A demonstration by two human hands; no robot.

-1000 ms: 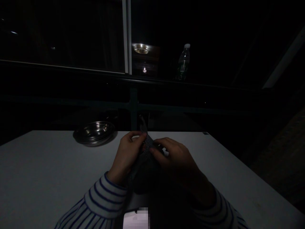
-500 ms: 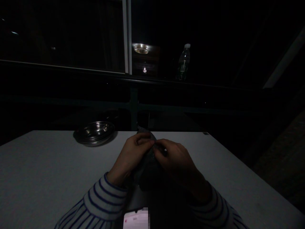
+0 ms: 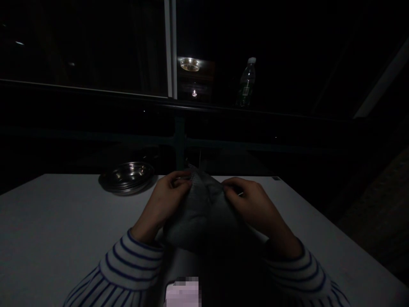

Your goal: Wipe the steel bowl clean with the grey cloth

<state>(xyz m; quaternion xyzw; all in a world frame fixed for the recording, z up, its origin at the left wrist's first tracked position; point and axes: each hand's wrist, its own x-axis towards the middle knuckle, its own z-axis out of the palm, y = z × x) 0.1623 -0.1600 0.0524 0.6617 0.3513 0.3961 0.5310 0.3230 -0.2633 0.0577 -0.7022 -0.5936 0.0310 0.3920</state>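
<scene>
A grey-green cloth (image 3: 198,209) hangs between my two hands, above the white table. Its upper left edge is pinched by my left hand (image 3: 166,198), fingers pressed together. On the other side my right hand (image 3: 252,200) grips the cloth's upper right part between thumb and fingers. The lower right of the cloth fades into dark shadow, so its full shape is hidden. Below it, near the bottom of the view, lies a phone (image 3: 182,294) with a lit, blurred screen.
Stacked metal bowls (image 3: 126,178) stand at the back left of the white table (image 3: 64,238). Beyond the table's far edge a clear plastic bottle (image 3: 246,83) with a white cap stands by the dark window. The surroundings are very dim.
My hands have moved apart, the left one leftward and the right one rightward. The cloth, bunched between them before, is now spread wider.
</scene>
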